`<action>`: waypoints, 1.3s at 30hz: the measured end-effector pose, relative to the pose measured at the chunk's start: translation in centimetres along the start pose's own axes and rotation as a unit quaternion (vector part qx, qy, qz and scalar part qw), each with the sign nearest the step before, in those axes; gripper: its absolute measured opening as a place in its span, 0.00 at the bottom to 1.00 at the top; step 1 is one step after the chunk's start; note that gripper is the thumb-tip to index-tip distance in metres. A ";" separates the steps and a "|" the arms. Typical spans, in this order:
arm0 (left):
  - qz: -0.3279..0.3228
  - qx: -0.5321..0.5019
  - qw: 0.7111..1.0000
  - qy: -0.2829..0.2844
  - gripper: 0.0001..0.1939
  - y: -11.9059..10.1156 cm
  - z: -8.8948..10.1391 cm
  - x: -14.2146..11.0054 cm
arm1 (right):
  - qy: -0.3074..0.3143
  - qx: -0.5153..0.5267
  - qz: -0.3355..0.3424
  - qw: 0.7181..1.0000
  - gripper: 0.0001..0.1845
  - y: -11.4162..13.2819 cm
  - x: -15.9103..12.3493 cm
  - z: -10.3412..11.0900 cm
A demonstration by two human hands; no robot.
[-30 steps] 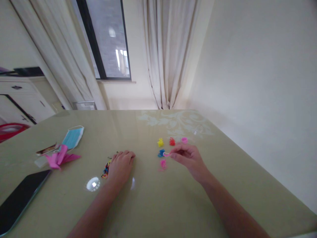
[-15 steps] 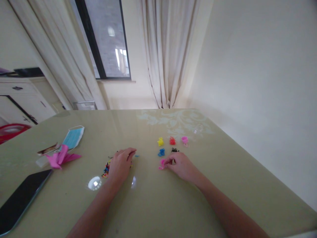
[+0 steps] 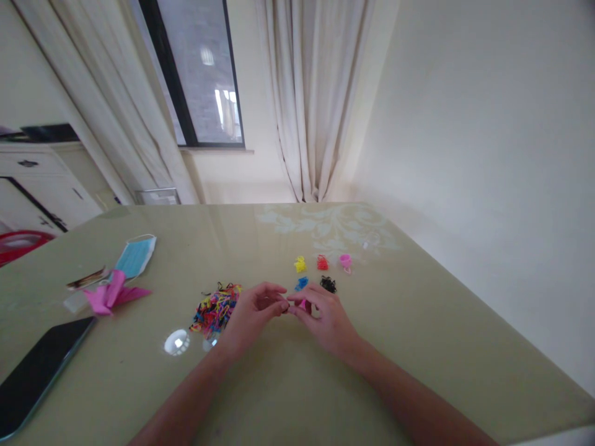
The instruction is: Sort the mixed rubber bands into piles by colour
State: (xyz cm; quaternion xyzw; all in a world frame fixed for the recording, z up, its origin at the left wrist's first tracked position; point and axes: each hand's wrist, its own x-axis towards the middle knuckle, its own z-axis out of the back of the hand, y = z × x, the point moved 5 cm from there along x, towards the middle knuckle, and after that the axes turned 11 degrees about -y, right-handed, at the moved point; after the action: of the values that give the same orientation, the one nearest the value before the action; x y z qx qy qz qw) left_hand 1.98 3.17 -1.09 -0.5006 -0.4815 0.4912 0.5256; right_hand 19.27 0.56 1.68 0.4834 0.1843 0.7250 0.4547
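While the two hands come together just below the middle of the frame, the thumb and fingers of the left hand (image 3: 258, 310) curl toward those of the right hand (image 3: 326, 314), their tips almost meeting. Whether either pinch is closed, or on a band, I cannot tell; the spot between the fingertips is too small and blurred.

A mixed pile of coloured bands (image 3: 214, 311) lies left of centre, beside the back of the left hand and well apart from its fingertips. Just beyond the right hand's fingers sit a blue bunch (image 3: 302, 283) and, to its right, a black bunch (image 3: 328, 284). A pink bunch (image 3: 303, 304) shows partly behind the right fingers; whether they touch it is unclear. Farther up are a yellow bunch (image 3: 300, 264), a red bunch (image 3: 322, 262) and an upper pink bunch (image 3: 345, 261), in a row from left to right.

On the glossy table (image 3: 288, 384), toward the left edge, lie a blue mask (image 3: 136, 257), a folded pink piece (image 3: 113, 294) and, at lower left, a dark phone (image 3: 41, 371).
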 end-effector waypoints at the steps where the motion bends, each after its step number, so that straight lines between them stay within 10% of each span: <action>1: 0.005 -0.007 1.000 0.008 0.20 0.1 -0.3 -0.1 | 0.001 0.003 0.001 1.000 0.06 0.0 0.0 -0.1; 10: -0.062 0.098 0.993 -0.006 0.16 0.1 0.7 0.3 | -0.036 0.064 -0.021 0.997 0.04 0.0 0.9 1.7; 14: -0.190 0.398 0.893 -0.084 0.12 -0.6 2.7 0.6 | -0.105 0.162 -0.029 0.981 0.05 0.4 1.9 4.8; 19: -0.193 0.568 0.797 -0.066 0.12 0.0 3.3 0.7 | -0.142 0.254 -0.017 0.957 0.06 1.2 2.5 7.3; 31: -0.219 0.540 0.811 -0.052 0.12 1.1 3.4 1.5 | -0.168 0.250 -0.021 0.953 0.04 -0.9 3.3 8.5; 39: -0.220 0.402 0.882 -0.108 0.14 0.4 4.0 1.6 | -0.085 -0.054 -0.097 0.990 0.05 -7.9 3.9 8.4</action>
State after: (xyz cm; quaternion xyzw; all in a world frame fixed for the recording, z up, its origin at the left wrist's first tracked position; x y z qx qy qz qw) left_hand -1.97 4.96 -1.35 -0.0709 -0.3943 0.5653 0.7211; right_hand 29.92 6.44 2.11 0.4978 0.1515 0.6423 0.5627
